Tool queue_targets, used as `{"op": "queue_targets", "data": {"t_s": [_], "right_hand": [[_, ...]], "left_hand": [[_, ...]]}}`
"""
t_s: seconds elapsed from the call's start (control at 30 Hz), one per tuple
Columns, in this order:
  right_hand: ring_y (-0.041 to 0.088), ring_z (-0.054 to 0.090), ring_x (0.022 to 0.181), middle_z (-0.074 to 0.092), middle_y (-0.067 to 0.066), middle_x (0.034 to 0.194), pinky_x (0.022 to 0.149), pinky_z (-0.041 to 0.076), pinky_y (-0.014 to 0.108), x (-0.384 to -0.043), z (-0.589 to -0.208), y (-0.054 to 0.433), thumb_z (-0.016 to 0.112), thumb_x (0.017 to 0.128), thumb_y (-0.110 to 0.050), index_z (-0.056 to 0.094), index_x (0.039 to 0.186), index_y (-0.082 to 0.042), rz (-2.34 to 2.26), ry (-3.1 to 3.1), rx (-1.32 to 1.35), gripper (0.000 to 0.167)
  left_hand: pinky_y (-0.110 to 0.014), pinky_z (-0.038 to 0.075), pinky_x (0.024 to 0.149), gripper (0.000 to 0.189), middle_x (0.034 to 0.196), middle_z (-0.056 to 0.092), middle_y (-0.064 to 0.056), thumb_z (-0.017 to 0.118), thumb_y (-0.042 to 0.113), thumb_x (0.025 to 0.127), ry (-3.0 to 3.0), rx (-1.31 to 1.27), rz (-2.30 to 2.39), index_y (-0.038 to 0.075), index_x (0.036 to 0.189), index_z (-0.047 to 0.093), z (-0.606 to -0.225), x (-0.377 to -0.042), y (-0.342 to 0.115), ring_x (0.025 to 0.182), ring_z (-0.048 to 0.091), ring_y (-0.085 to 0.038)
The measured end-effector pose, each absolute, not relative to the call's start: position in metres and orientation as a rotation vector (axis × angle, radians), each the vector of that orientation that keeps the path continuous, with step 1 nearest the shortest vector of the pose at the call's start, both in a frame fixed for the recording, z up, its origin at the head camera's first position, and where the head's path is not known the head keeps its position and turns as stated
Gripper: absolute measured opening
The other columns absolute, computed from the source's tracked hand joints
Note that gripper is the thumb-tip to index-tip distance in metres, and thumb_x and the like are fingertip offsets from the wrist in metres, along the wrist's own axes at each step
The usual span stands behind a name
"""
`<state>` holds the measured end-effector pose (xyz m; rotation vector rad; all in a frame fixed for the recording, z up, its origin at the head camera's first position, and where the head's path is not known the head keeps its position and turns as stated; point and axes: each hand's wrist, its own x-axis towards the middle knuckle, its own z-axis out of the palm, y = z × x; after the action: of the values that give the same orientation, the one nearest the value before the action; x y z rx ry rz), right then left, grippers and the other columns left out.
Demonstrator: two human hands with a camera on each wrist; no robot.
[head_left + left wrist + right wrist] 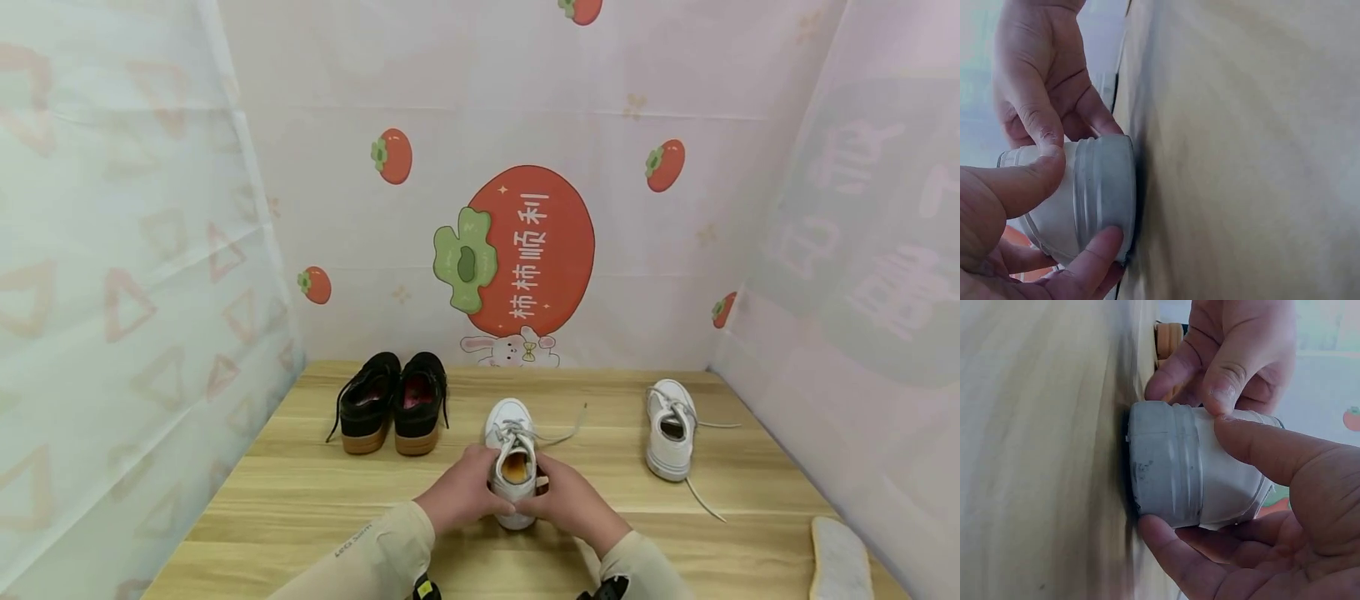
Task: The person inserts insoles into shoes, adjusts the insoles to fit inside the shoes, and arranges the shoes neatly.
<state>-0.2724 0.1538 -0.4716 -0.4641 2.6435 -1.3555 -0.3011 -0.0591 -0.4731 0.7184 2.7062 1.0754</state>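
A white sneaker (507, 415) stands on the wooden table, toe pointing away, with grey laces loose on its right side. An orange-brown inside shows through its opening. My left hand (468, 487) grips the left side of its heel end, and my right hand (564, 498) grips the right side. Both thumbs meet at the back of the heel. In the left wrist view the grey sole (1105, 187) lies close to the tabletop, fingers along its edge. Scuff marks show on the sole (1159, 465) in the right wrist view.
A second white sneaker (670, 446) with trailing laces stands to the right. Two black shoes (418, 417) with tan soles stand side by side at the back left. A light grey insole (842, 560) lies at the front right. Printed cloth walls (337, 208) border the table (300, 500).
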Motion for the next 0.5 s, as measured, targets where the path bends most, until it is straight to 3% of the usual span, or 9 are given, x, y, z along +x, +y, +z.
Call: {"op": "queue_targets", "data": {"t_s": [0.07, 0.3, 0.5], "right_hand": [[0.031, 0.070, 0.115, 0.068, 0.015, 0.139, 0.088, 0.060, 0.044, -0.276, -0.470, 0.149, 0.089, 0.087, -0.027, 0.059, 0.147, -0.006, -1.342, 2.648, -0.470, 0.070], [0.030, 0.071, 0.113, 0.067, 0.017, 0.140, 0.086, 0.061, 0.043, -0.298, -0.459, 0.129, 0.086, 0.088, -0.015, 0.058, 0.145, -0.005, -1.222, 2.770, -0.567, 0.065], [0.032, 0.066, 0.128, 0.060, 0.014, 0.152, 0.097, 0.059, 0.048, -0.333, -0.458, 0.110, 0.082, 0.093, -0.015, 0.047, 0.158, -0.010, -1.203, 2.804, -0.599, 0.074]], "left_hand": [[-0.048, 0.054, 0.101, 0.076, 0.139, 0.054, -0.016, 0.095, 0.027, 0.079, 2.708, 0.700, 1.069, 0.008, 0.144, 0.060, -0.471, -0.302, -0.062, 0.124, 0.059, -0.027], [-0.035, 0.056, 0.090, 0.040, 0.144, 0.050, -0.013, 0.081, 0.005, 0.089, 2.813, 0.783, 1.010, 0.011, 0.127, 0.070, -0.467, -0.308, -0.068, 0.121, 0.063, -0.025], [-0.046, 0.057, 0.100, 0.034, 0.146, 0.056, -0.017, 0.075, 0.001, 0.092, 2.967, 0.662, 1.043, 0.009, 0.124, 0.070, -0.468, -0.332, -0.071, 0.129, 0.063, -0.032]]}}
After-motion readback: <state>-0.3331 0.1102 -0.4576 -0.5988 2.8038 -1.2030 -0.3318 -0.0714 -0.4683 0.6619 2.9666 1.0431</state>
